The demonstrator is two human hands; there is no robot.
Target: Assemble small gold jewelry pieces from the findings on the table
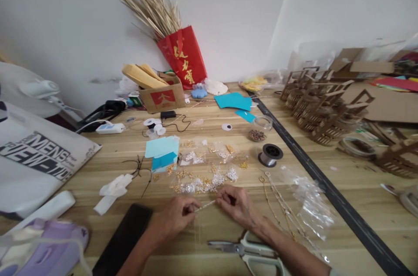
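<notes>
A short strand of small silvery beads [206,205] is stretched between my two hands above the table. My left hand [179,217] pinches its left end, where a thin clear thread seems to hang down. At the other end, the fingers of my right hand [237,204] are closed on the strand. Just beyond the hands lie heaps of gold and silver beads [199,183], some in clear bags. Scissors [244,250] with pale handles rest below my right wrist. To the right are gold and silver chains [281,202]. A black phone [126,237] lies beside my left forearm.
A spool of wire [270,155] stands right of the beads, near a dish of brown beads [257,135]. Blue cards [163,147] lie left. Woven baskets [326,110] line the right side beyond a black strip [303,167]. A red bag [186,56] leans at the wall.
</notes>
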